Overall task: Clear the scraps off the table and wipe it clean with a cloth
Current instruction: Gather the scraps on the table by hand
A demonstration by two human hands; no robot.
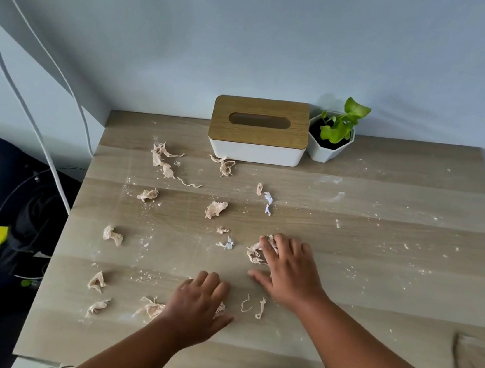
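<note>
head view, right hand flat on scraps

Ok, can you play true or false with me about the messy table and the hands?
1. Both hands are on the table. True: left hand, right hand.
2. The tissue box has a wooden lid. True.
3. The plant pot stands left of the tissue box. False: it stands to its right.
4. The right hand touches a scrap. True.
5. The table is wiped clean. False: scraps and crumbs lie all over it.
</note>
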